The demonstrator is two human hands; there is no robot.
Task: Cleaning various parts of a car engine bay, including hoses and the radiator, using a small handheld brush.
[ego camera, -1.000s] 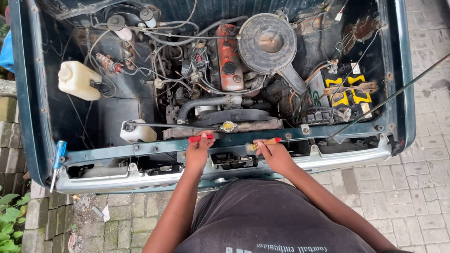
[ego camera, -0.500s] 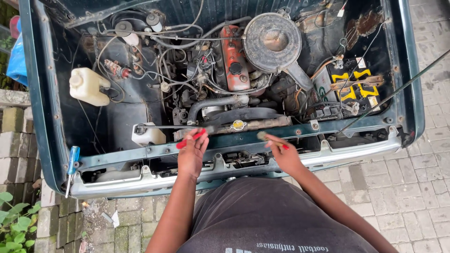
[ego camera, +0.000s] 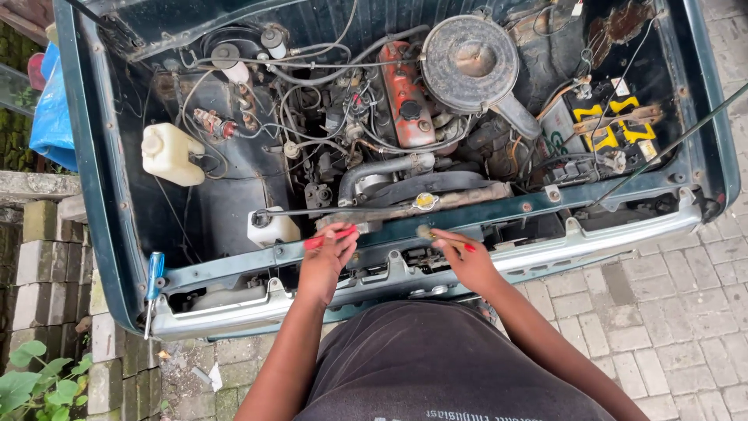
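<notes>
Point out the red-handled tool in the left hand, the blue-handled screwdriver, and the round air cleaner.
red-handled tool (ego camera: 327, 239): head view, on its red handle.
blue-handled screwdriver (ego camera: 155, 270): head view, on its blue grip.
round air cleaner (ego camera: 470, 53): head view, on the lid's middle.

Crowded engine bay, open front edge

Hoses, the round grey metal air filter housing (ego camera: 470, 62) and the thin black prop rod (ego camera: 670, 144) block the middle; the dark bare panel (ego camera: 214, 214) beside the white plastic reservoir (ego camera: 167, 153) lies open.

Grey paving bricks (ego camera: 670, 312) in daylight, green plants (ego camera: 31, 382) at left.
</notes>
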